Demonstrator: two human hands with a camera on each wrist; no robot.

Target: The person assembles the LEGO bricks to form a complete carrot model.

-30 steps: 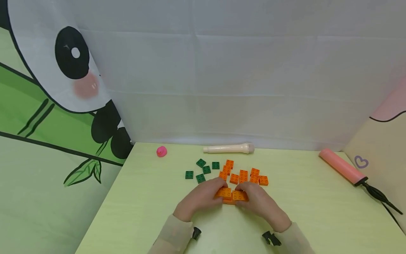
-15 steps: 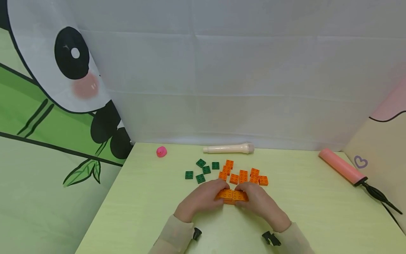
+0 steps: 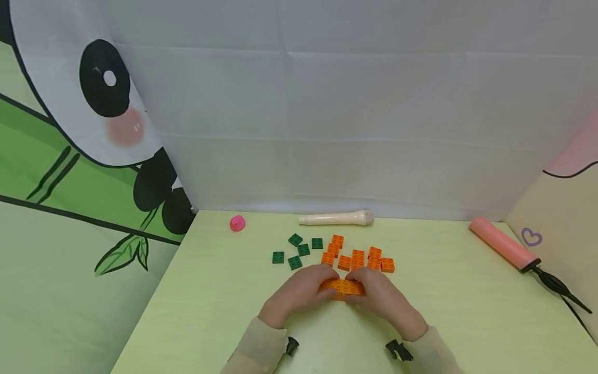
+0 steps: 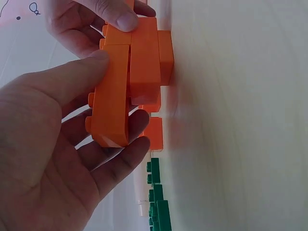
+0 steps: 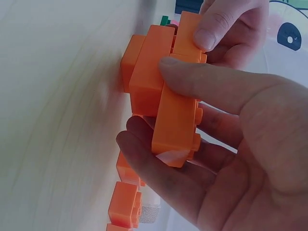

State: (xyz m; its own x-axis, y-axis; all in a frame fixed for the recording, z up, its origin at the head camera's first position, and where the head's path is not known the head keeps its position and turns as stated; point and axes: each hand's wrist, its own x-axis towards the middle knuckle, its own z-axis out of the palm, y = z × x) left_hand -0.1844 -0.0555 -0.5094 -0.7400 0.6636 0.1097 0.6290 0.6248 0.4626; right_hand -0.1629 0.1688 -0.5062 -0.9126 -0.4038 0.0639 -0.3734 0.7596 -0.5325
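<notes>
In the head view my left hand (image 3: 303,289) and right hand (image 3: 380,297) meet over a small stack of orange toy bricks (image 3: 345,291). The left wrist view shows my left thumb and fingers pinching the long upper orange brick (image 4: 110,98) on the left. My right hand grips the matching upper brick (image 5: 175,118), seen in the right wrist view. These two lie end to end across a middle brick (image 4: 144,60), with a shorter brick (image 4: 166,57) below it at the table. The upper bricks overhang the middle one on both sides.
Beyond my hands lie several loose orange bricks (image 3: 357,258) and, to their left, several green bricks (image 3: 303,250). A toy microphone (image 3: 334,218) lies at the back wall. Back left is a small pink toy (image 3: 237,223); a pink hand pump (image 3: 506,245) lies far right.
My left hand has shifted slightly right with its upper brick, and the gap between the two upper bricks has closed. My right hand has hardly moved.
</notes>
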